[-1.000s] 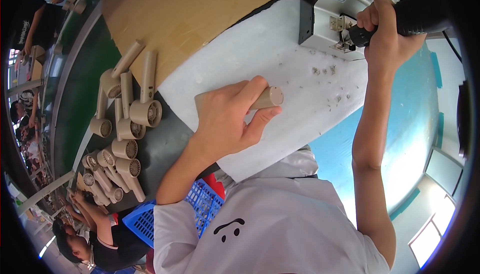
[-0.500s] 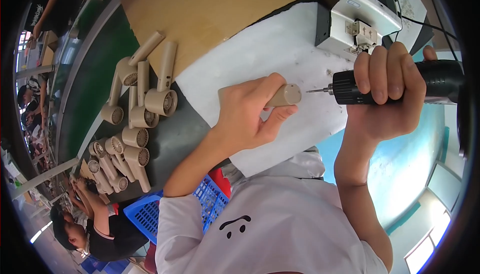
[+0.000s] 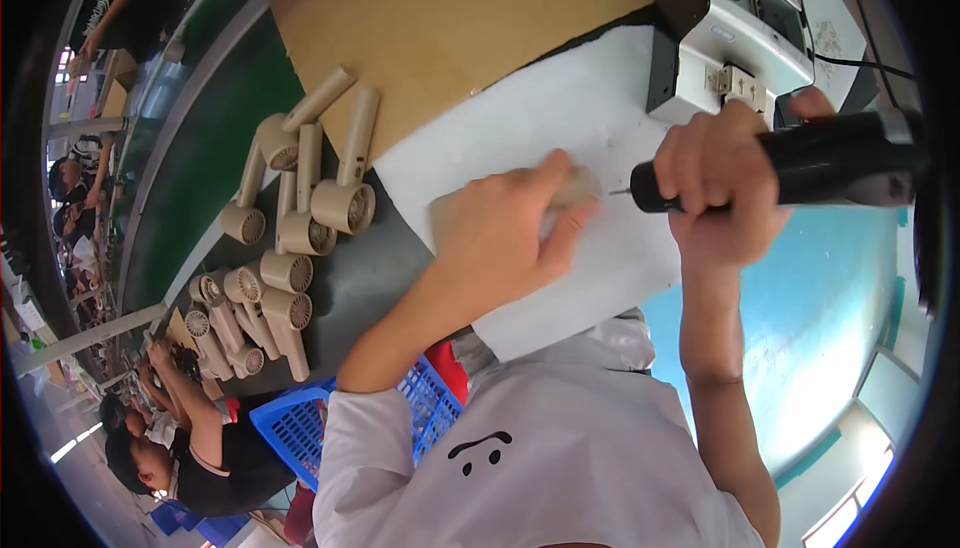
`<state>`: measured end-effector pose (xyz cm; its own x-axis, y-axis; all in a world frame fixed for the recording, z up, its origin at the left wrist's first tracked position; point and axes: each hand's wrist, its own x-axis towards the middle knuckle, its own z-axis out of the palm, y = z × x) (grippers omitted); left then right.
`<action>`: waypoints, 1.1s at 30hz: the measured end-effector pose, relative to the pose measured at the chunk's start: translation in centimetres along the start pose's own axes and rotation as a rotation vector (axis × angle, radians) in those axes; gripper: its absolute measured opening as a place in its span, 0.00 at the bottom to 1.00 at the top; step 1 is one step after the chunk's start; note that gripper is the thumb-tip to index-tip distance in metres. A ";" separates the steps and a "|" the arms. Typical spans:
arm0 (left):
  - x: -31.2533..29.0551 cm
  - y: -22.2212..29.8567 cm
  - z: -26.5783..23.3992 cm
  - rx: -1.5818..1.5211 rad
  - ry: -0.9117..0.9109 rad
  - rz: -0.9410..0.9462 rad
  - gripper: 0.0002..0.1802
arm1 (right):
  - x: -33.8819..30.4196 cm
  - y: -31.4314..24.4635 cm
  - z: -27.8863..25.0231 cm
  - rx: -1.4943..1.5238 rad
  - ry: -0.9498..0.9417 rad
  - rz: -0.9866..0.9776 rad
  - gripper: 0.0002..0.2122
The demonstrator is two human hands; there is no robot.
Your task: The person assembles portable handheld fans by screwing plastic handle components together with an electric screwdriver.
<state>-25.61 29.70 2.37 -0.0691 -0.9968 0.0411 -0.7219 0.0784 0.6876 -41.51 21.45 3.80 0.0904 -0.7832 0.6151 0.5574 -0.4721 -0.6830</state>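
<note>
My left hand (image 3: 500, 228) is closed around a beige handheld fan (image 3: 574, 191) over the white sheet. Only the fan's end shows between thumb and fingers, smeared by motion. My right hand (image 3: 722, 170) grips a black electric screwdriver (image 3: 845, 161) held level, its thin bit pointing left at that end of the fan. A small gap seems to lie between bit and fan, though blur makes contact hard to judge. Several more beige handheld fans (image 3: 343, 206) lie in a cluster on the dark worktop to the left of my left hand.
A white sheet (image 3: 430, 163) and brown cardboard (image 3: 430, 38) cover the worktop. At the back right stands a silver-and-black machine (image 3: 745, 43) with cables. A blue plastic basket (image 3: 290, 428) sits near my left elbow. Co-workers, one in a black shirt (image 3: 235, 468), work at the left.
My right hand has brought the screwdriver leftward, and its wrist has turned. My left hand still holds the fan, now blurred. The whole view has shifted slightly.
</note>
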 end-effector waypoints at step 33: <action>21.5 -7.6 -5.6 -0.832 0.468 -0.009 0.07 | 6.1 -0.5 -8.3 -0.598 0.346 0.076 0.17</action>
<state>-17.71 7.58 2.08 0.3466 -0.9175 0.1950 0.0129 0.2125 0.9771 -48.04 13.58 4.63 -0.2124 -0.8601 0.4639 0.0002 -0.4748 -0.8801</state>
